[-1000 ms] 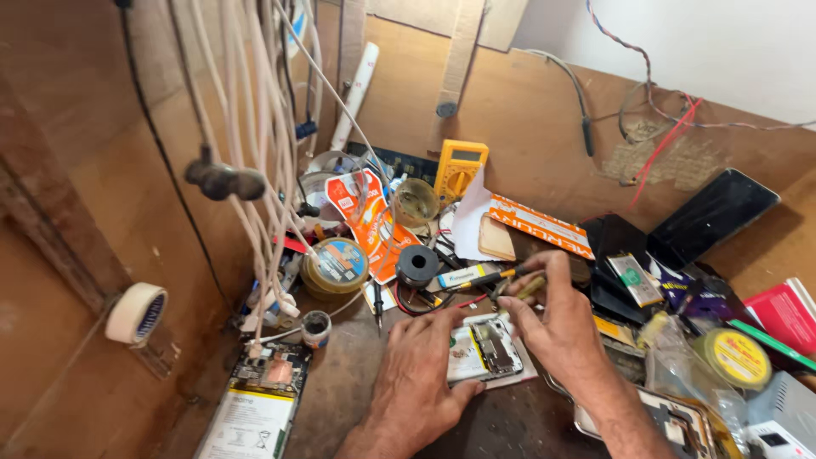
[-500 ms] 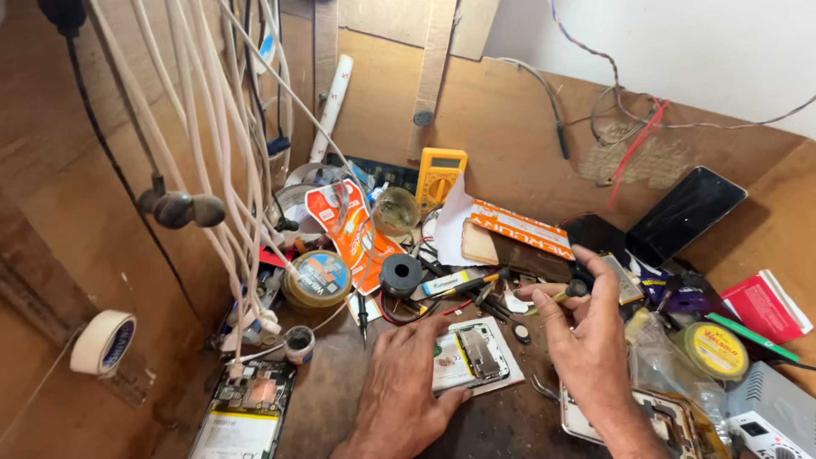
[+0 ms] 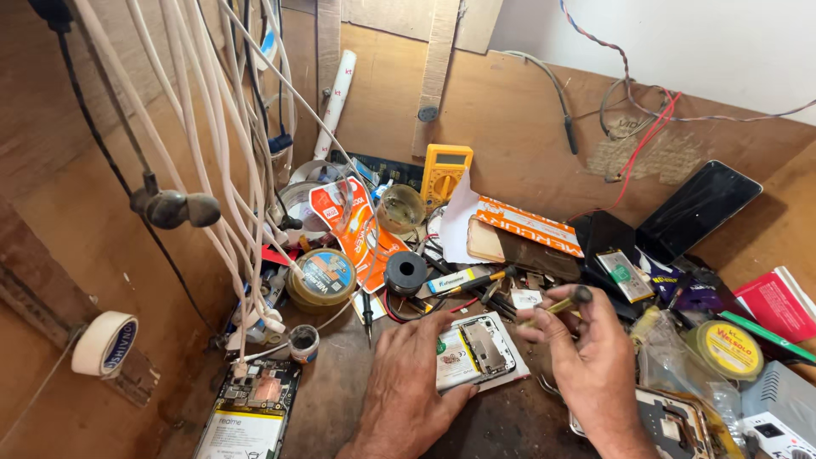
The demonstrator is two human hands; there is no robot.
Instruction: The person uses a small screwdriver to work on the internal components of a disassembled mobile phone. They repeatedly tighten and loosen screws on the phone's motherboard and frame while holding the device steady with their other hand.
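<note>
Left hand (image 3: 406,387) lies flat on the bench (image 3: 510,421), fingers spread and open, its fingertips resting on the left edge of an opened phone (image 3: 480,350); it grips nothing. The phone lies back-up with its inner parts exposed, just at 3 o'clock of that hand and between the two hands.

Right hand (image 3: 595,365) is raised slightly above the bench at 3 o'clock of the phone, fingers closed around a thin screwdriver (image 3: 561,303) with a yellowish shaft and dark cap. The tool points toward 10 o'clock; its tip is hidden (too small to make out).

Surroundings: a black ring-shaped spool (image 3: 405,272) sits at 12 o'clock of the left hand, with a round tin (image 3: 321,278) just beside it at 9 o'clock. A yellow multimeter (image 3: 444,172) leans against the back wall at 12 o'clock. A second opened phone (image 3: 249,410) lies at 9 o'clock of the left hand. White cables (image 3: 223,170) hang at 10 o'clock; a tape roll (image 3: 104,344) hangs on the left wall. A yellow-lidded tin (image 3: 723,349) stands at 3 o'clock of the right hand.
</note>
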